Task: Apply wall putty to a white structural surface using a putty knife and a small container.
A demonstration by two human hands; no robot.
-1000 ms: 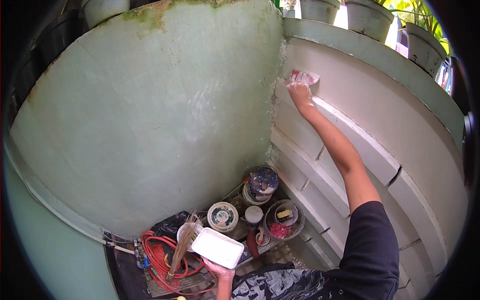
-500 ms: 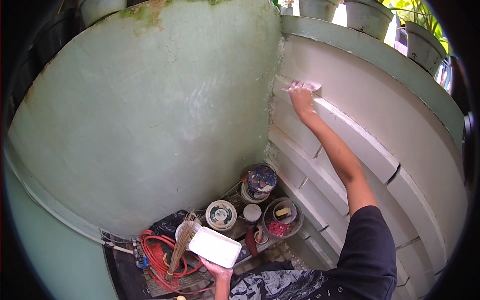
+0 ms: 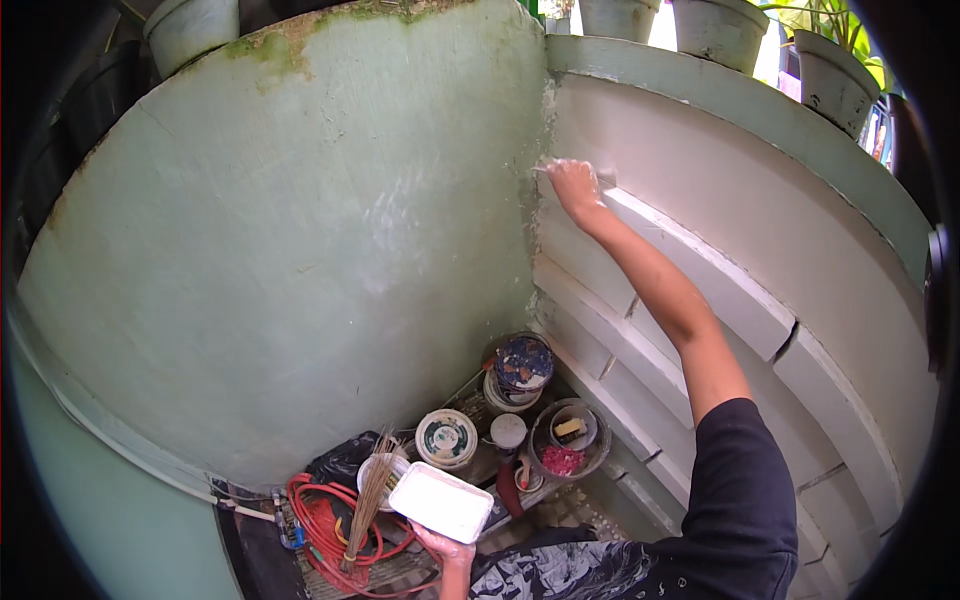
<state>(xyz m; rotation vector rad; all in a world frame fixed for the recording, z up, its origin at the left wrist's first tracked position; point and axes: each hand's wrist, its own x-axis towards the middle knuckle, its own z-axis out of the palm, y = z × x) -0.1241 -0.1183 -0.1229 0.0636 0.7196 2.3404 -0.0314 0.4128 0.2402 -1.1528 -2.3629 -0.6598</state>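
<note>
The right hand (image 3: 572, 186) presses a small pale tool (image 3: 604, 178), mostly hidden under its closed fingers, against the rough corner where the smooth green wall (image 3: 300, 250) meets the white slatted wall (image 3: 760, 230). The left hand (image 3: 445, 545), partly cut off below, grips one flat white rectangular tray (image 3: 441, 501) from underneath. Below, on the floor, stand three round paint tins (image 3: 522, 364), one red coiled hose (image 3: 320, 520) and one straw brush (image 3: 368, 495).
</note>
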